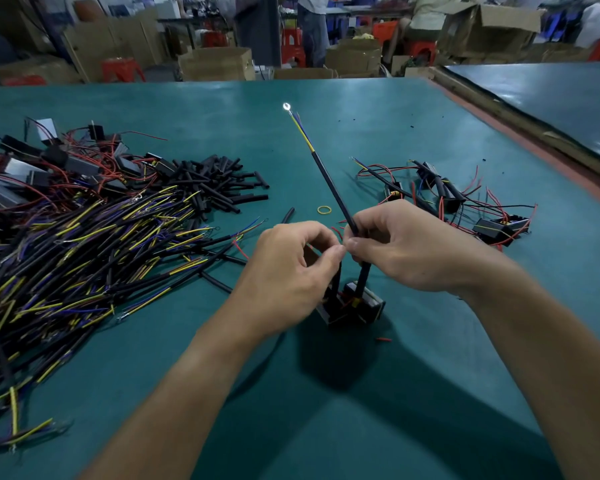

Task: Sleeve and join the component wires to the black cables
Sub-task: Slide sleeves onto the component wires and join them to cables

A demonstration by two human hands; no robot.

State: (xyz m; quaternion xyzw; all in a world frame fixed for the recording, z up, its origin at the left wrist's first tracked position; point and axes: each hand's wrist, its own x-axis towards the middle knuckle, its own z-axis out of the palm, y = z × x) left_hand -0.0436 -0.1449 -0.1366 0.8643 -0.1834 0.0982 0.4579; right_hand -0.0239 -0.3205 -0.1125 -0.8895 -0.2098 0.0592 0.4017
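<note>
A black cable [329, 183] rises from between my hands toward the far side, ending in yellow and blue wires and a silver ring terminal [286, 106]. My right hand [395, 251] grips this cable near its lower end. My left hand [291, 271] pinches thin wire ends right against the right thumb tip; a red wire [336, 233] loops just above. Below the hands hangs a black block component [352, 306] with two black sleeved leads going up into my fingers.
A big heap of black cables [84, 251] with yellow and blue ends fills the left. Loose black sleeve pieces [219, 183] lie behind it, beside more components [32, 161]. Joined assemblies [458, 199] lie at right. A yellow rubber band [324, 210] lies mid-table.
</note>
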